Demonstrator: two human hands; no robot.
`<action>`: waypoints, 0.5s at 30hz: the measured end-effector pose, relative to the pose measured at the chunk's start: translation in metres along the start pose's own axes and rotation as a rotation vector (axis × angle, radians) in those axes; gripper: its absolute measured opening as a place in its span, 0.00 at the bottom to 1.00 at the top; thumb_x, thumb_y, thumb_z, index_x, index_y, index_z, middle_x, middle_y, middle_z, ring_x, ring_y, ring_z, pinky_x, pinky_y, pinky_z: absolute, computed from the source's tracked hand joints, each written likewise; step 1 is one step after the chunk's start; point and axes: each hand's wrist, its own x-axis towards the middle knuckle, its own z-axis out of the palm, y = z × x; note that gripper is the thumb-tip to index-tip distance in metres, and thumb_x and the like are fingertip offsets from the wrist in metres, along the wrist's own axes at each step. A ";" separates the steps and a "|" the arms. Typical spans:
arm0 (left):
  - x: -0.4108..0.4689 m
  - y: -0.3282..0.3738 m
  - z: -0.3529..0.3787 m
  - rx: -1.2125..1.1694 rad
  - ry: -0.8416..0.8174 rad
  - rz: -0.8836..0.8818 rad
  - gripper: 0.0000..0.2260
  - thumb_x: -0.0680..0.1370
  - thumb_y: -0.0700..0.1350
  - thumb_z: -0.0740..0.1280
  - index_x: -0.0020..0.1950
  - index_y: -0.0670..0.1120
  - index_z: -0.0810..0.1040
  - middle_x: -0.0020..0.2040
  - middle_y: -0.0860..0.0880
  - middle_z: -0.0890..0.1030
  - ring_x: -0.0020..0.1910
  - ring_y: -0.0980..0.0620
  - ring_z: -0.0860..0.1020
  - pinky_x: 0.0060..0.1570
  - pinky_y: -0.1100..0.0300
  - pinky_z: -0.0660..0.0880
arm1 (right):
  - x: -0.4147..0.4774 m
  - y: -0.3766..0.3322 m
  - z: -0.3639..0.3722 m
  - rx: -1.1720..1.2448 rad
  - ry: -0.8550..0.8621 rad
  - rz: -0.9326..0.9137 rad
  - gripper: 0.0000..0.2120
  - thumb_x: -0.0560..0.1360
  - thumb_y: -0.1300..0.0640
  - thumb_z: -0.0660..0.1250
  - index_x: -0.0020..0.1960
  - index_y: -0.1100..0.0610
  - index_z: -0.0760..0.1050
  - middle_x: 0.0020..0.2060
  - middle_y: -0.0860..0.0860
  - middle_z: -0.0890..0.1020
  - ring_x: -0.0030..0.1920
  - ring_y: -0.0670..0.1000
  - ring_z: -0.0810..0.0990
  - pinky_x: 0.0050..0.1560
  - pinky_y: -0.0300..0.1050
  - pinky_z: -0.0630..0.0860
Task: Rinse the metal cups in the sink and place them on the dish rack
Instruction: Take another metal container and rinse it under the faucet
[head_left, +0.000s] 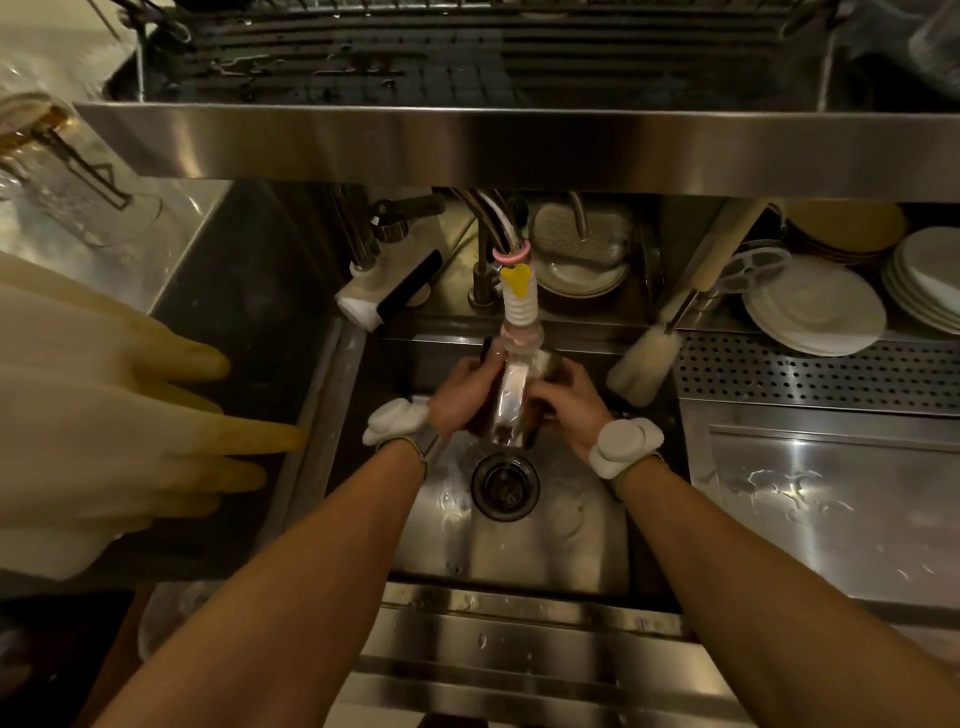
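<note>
Stainless steel surrounds everything I see through the head camera: a deep sink (519, 545) with its drain (505, 486) near the middle, a wet draining board to the drain's right, and a steel shelf edge crossing the view above the drain, with the dark dish rack (467, 57) on top of it.

Starting at the fingers: those of the left hand (460, 395) curl around the left side of a cup (511, 400) and those of the right hand (569, 402) wrap its right side, so both hands are closed on the one cup. The cup sits just above the drain, directly under the faucet nozzle (519, 306), and water pours over it. It looks metallic, but glare and spray blur its outline, and I cannot tell whether it is upright or tipped.

Outward from there, each wrist carries a white padded band (623, 447), and both bare forearms reach in from the bottom of the view, converging over the drain with the wrists bent slightly inward.

I judge the step in hand to be the rinse itself. The next move, as I read it, calls for lifting the cup clear of the stream, shaking off the water, and raising it well above the drain, past the shelf edge, to the rack. That reach probably needs one hand to let go.

Plates (815, 312) and a bottle brush (647, 364) lie up and right of the drain; pale rubber gloves (104, 415) hang far to its left.
</note>
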 end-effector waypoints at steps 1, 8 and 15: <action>0.000 -0.003 0.001 -0.007 0.001 0.000 0.27 0.77 0.62 0.60 0.69 0.45 0.67 0.60 0.46 0.76 0.54 0.48 0.77 0.51 0.56 0.76 | 0.000 0.001 0.001 0.065 0.045 0.035 0.29 0.70 0.56 0.72 0.68 0.61 0.66 0.58 0.58 0.78 0.55 0.57 0.80 0.42 0.45 0.77; 0.002 -0.013 0.007 -0.146 -0.024 0.030 0.18 0.76 0.48 0.68 0.64 0.46 0.72 0.58 0.45 0.80 0.47 0.50 0.79 0.45 0.58 0.77 | -0.006 -0.011 0.004 -0.034 0.073 0.124 0.17 0.79 0.49 0.57 0.56 0.59 0.77 0.50 0.57 0.80 0.52 0.57 0.79 0.53 0.51 0.76; 0.009 -0.024 0.009 -0.134 -0.043 0.024 0.35 0.66 0.50 0.75 0.69 0.45 0.66 0.63 0.43 0.77 0.60 0.46 0.77 0.62 0.51 0.74 | -0.012 -0.014 0.004 -0.233 -0.066 0.156 0.23 0.70 0.47 0.73 0.60 0.54 0.71 0.48 0.52 0.81 0.45 0.51 0.81 0.39 0.47 0.79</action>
